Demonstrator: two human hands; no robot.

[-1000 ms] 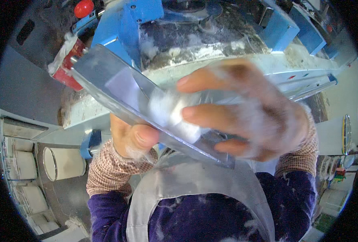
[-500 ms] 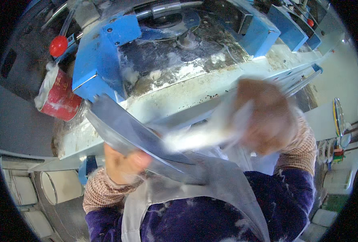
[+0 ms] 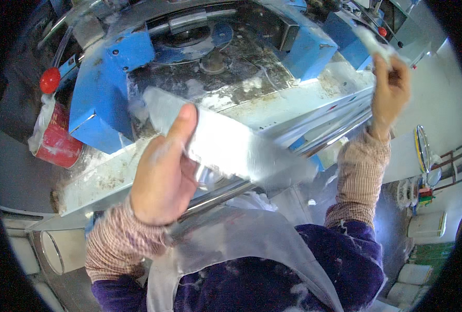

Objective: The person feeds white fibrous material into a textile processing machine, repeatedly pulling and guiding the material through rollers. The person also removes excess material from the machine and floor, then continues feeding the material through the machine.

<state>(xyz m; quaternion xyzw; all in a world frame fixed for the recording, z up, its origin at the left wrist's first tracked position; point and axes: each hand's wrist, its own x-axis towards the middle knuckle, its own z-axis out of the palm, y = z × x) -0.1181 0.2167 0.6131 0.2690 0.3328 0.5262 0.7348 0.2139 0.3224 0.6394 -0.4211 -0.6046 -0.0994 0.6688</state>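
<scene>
My left hand (image 3: pixel 161 177) grips a long, flat, shiny metal plate (image 3: pixel 231 140) by its edge, thumb on top. Wisps of white fibre cling to the plate's ends, and its underside is hidden. Up at the right, my right hand (image 3: pixel 389 99) pinches a tuft of white fluffy fibre (image 3: pixel 369 41) between thumb and fingers. That hand is well apart from the plate, close to the blue housings of the machine.
A machine with blue guards (image 3: pixel 103 99) spans the far side, its dark bed (image 3: pixel 189 86) dusted with fibre. At left are a red-knobbed lever (image 3: pixel 49 80) and a red can (image 3: pixel 59 138) with white fluff. A pale ledge (image 3: pixel 106 171) runs along the front.
My right hand has swung from beside the plate to the upper right, carrying white fibre. The plate has tilted, now showing a bright, flat face, and my left hand has risen with it.
</scene>
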